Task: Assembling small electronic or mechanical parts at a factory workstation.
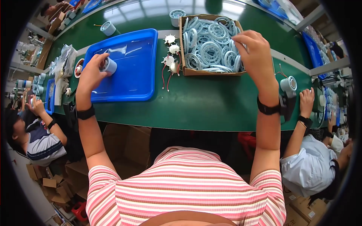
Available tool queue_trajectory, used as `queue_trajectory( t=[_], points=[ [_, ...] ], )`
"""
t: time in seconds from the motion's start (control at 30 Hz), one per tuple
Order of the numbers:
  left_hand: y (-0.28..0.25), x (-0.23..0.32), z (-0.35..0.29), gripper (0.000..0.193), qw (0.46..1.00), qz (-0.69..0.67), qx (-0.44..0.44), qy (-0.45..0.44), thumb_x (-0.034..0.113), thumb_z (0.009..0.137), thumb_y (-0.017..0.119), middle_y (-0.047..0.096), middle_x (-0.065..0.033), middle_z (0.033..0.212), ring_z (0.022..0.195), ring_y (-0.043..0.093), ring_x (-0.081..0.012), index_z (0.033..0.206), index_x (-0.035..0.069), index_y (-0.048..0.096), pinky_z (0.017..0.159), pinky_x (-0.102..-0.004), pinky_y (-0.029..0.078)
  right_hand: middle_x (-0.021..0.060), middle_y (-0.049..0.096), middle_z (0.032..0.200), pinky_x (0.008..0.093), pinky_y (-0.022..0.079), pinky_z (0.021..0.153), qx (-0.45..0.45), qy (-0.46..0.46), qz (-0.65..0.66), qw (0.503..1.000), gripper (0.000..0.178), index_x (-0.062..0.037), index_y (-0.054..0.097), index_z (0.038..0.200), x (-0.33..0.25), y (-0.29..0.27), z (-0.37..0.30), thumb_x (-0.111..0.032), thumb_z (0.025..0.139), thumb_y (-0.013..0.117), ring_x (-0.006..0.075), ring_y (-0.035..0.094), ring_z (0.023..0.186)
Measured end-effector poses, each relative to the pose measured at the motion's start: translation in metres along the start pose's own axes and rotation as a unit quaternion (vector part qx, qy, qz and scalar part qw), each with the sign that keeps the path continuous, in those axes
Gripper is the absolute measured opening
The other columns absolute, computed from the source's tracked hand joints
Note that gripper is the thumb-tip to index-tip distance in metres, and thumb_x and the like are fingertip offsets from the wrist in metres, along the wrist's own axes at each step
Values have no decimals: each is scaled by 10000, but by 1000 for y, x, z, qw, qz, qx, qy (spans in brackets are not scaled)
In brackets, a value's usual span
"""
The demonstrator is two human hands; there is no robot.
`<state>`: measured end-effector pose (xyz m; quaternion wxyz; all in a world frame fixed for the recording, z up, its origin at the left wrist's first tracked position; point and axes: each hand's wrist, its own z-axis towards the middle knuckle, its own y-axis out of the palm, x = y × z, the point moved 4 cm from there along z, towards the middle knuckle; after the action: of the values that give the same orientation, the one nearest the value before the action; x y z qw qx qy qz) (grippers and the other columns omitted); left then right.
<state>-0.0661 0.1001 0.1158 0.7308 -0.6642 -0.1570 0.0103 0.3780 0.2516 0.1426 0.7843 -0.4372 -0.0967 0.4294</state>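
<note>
**Pale-blue cylinder [110, 67] in the left hand [93, 72], right hand [253, 49] at the ring carton [181, 41]**

Left: fingers wrapped around the cylinder, over the blue tray [132, 86]; contact with the tray not determinable. Right: fingers bent together at the carton's right edge, beside the heaped pale-blue rings [211, 53]; grip on a ring, if any, not determinable.

Stage, by judgement: partway at most. Apparently accomplished: one cylinder secured. Apparently remaining: a well-stocked carton of rings; presence of a ring on the held cylinder not discernible.

Counts, moving outward: one held cylinder; one tray; one carton; rings too overlapped to count; between tray and carton, four white spoked parts [174, 49], red leads beside the nearer ones; elsewhere on the green surface [203, 109], three nearby cylinders: behind the tray [108, 28], behind the carton's left corner [177, 17], and beyond the right wrist [288, 83].
</note>
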Motion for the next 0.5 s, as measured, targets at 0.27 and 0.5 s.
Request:
queue_trajectory(
  t=[0.27,0.5],
  points=[
    [-23,186,-73,610,953,15,134,273,276,670,902,619,-76,992,970,610,-272,1192,82,653,970,-461,434,133,658,1056,415,513,864,-88,87,-8,992,235,-18,734,925,8,62,38,-236,841,755,329,639,991],
    [56,219,-94,634,954,-166,-28,248,260,680,911,600,-111,1076,980,624,-292,1210,59,627,981,-425,479,123,606,1039,385,507,820,-43,52,86,994,184,2,668,925,-45,1,3,-106,801,750,312,623,953]
  ],
)
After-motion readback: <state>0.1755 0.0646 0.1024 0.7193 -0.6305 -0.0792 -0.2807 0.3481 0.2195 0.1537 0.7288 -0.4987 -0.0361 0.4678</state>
